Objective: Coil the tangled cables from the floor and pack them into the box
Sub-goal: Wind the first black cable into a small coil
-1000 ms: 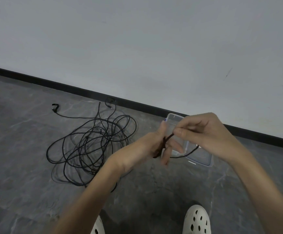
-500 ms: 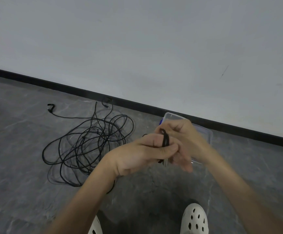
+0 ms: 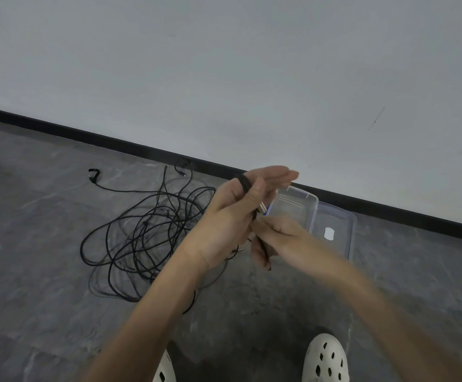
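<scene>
**1 cable on my left hand, the rest on the floor**

My left hand point(image 3: 232, 216): 4 fingers straight, pressed together, pointing up-right. The thumb pins the thin black cable point(image 3: 243, 183) looped across them. Its silver metal plug point(image 3: 263, 208) points down-right, towards the clear rectangular plastic box point(image 3: 352, 232).

My right hand point(image 3: 282, 238) is motion-blurred and pinches the cable's lower run.

The tangled pile of black cables point(image 3: 147, 235) lies left on the grey mottled stone floor point(image 3: 31, 244), partly hidden by my wrist.
</scene>
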### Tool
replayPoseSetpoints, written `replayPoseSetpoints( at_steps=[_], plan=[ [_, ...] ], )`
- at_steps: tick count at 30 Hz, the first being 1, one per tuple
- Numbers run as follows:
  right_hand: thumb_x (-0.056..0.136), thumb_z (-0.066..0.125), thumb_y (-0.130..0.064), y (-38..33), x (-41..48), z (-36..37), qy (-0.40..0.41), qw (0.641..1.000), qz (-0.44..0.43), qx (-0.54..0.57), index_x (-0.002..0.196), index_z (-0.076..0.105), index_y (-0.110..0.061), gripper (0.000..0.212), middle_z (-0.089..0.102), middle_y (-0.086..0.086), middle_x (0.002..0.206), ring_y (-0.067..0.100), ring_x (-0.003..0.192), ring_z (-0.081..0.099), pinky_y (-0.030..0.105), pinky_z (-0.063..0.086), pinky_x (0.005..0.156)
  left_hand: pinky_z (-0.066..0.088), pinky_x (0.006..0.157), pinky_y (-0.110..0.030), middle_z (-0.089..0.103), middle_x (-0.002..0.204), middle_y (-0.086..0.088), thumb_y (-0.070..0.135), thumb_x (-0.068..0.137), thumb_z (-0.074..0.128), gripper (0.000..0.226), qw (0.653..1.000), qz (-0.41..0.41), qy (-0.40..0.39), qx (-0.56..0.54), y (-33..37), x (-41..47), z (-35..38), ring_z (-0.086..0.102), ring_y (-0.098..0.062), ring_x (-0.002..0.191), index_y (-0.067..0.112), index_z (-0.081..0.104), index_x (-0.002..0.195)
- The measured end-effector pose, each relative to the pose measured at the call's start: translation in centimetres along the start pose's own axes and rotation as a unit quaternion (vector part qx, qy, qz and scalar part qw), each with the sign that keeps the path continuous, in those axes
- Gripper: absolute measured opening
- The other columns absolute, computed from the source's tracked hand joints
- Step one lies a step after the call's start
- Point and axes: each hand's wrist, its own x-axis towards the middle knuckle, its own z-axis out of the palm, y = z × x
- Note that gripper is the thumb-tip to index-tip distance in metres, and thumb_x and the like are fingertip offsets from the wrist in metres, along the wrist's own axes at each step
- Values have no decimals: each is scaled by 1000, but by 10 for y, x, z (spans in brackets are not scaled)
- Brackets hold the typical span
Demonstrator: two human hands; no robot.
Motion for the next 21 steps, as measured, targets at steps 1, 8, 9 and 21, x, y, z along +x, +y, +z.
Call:
replayPoseSetpoints(
  at_steps=[1,8,9,21],
  plan=[
    [102,42,-29,-1,-1,0,-22,1000,-6,-5,87,65,-30,27,62,1,59,13,56,57,31,47,62,40,104,-24,65,126,-2,16,100,36,32,1000,9,10,8,0,1,-3,54,-17,127,10,57,124],
    [99,49,-15,-5,-13,-7,-101,992,12,-72,117,57,-11,19,70,5,80,20,75,69,31,56,77,43,102,-25,67,125,1,17,102,37,29,994,40,87,61,-1,4,-15,57,-15,124,13,56,124],
    [99,49,-15,-6,-15,-8,-96,991,7,-93,117,57,-12,20,70,4,80,21,76,69,31,56,77,42,103,-25,68,123,1,17,103,38,28,990,42,100,88,-1,4,-17,57,-14,124,12,55,124],
    [98,50,-9,-12,-29,-32,-42,996,-64,-38,102,66,-8,17,58,4,58,14,54,56,18,47,61,48,89,-17,69,102,7,12,103,44,22,921,-58,14,385,-8,-2,-11,63,0,101,12,66,108]
  ],
)
